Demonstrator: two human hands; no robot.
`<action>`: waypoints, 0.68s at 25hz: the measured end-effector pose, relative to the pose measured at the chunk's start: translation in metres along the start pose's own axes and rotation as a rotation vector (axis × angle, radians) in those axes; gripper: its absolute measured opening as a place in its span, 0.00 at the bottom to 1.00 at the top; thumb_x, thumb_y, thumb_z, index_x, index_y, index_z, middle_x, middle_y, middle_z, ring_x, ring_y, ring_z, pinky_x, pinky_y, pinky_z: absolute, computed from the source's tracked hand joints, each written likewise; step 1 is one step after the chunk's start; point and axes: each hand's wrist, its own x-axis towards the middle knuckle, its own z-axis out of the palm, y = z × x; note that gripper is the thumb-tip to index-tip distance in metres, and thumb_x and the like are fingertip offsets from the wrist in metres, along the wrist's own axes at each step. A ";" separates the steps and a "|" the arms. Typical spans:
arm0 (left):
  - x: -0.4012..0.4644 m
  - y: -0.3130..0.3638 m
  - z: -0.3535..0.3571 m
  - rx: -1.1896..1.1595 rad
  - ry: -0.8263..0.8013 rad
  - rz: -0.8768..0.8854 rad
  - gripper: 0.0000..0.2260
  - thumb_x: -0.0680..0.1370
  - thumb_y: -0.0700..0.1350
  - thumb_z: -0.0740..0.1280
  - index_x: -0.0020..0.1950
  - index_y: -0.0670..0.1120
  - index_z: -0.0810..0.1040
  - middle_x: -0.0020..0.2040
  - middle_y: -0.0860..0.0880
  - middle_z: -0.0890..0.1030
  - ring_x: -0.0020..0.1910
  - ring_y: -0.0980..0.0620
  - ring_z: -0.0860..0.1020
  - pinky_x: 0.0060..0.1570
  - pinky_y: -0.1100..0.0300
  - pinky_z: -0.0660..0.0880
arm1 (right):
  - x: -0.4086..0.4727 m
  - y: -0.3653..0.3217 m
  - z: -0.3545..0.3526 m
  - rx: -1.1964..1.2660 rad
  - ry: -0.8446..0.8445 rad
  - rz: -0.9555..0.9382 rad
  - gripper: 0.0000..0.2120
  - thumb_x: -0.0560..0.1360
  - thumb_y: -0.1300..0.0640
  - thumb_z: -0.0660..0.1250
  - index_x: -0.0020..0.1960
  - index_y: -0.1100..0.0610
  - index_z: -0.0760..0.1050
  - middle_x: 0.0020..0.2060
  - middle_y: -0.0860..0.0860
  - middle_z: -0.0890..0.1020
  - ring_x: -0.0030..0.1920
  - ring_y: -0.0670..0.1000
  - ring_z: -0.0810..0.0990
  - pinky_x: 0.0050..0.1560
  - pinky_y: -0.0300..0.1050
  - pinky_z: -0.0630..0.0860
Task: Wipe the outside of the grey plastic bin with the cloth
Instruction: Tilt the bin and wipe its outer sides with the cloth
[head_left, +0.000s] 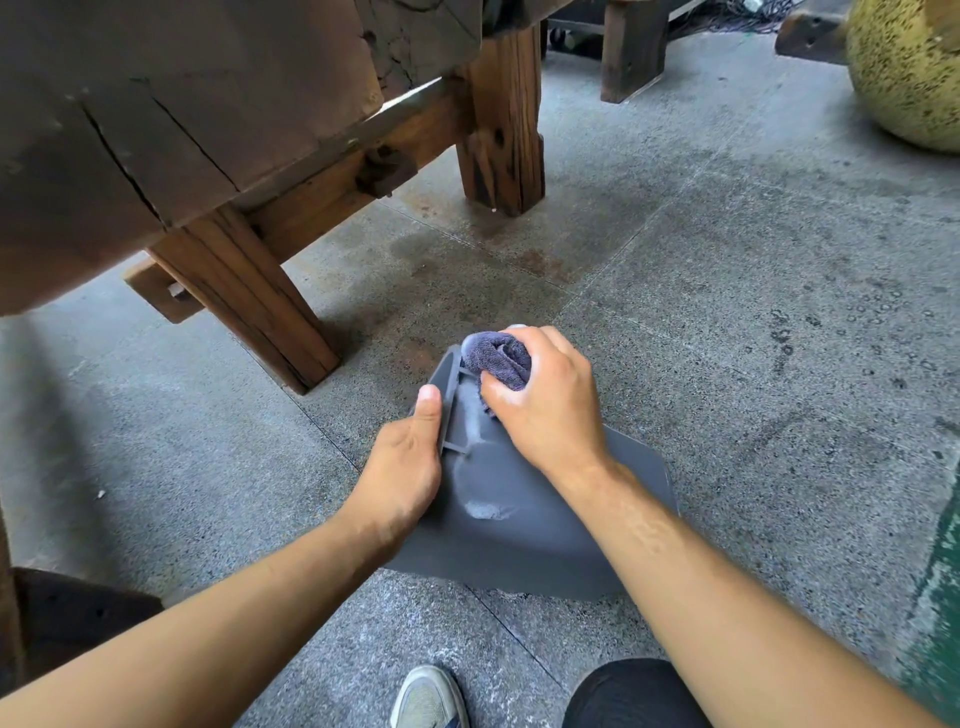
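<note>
Head view, grey plastic bin (519, 535) tipped on concrete floor (727, 322), rim held in left hand (408, 465) grip, bunched purple cloth (501, 358) clutched in right hand (545, 400) grip, pressed on bin's outside.

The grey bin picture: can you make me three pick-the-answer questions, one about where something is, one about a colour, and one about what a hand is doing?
1. Where does the cloth sit?
A. on the bin's far end, near the rim
B. on the wooden table
C. on the shoe

2. What colour is the cloth?
A. bright red
B. purplish grey
C. yellow

3. What is the left hand doing?
A. hanging free
B. holding the cloth
C. gripping the edge of the grey bin

Answers:
1 A, the cloth is pressed on the bin's far end.
2 B, its towelling looks purplish grey.
3 C, its thumb lies along the bin's rim, while the right hand holds the cloth.
</note>
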 end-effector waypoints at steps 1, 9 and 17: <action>0.000 0.002 0.001 -0.003 0.004 0.016 0.31 0.83 0.64 0.52 0.26 0.55 0.81 0.24 0.61 0.80 0.24 0.67 0.74 0.27 0.73 0.69 | -0.002 0.001 -0.001 0.017 0.033 0.011 0.18 0.68 0.61 0.75 0.57 0.58 0.80 0.50 0.53 0.82 0.51 0.53 0.80 0.56 0.42 0.74; 0.002 0.008 0.007 0.012 0.010 0.112 0.32 0.86 0.58 0.53 0.22 0.56 0.76 0.20 0.62 0.73 0.22 0.65 0.69 0.25 0.72 0.65 | -0.021 0.014 0.000 0.038 0.194 -0.113 0.17 0.64 0.65 0.75 0.52 0.63 0.78 0.50 0.56 0.79 0.52 0.57 0.80 0.57 0.49 0.77; 0.008 0.009 0.004 0.046 0.057 0.106 0.31 0.86 0.59 0.53 0.23 0.56 0.76 0.21 0.63 0.73 0.22 0.65 0.70 0.25 0.72 0.66 | -0.023 0.010 0.001 0.036 0.111 -0.079 0.17 0.65 0.65 0.74 0.54 0.60 0.80 0.51 0.55 0.80 0.52 0.58 0.80 0.55 0.53 0.77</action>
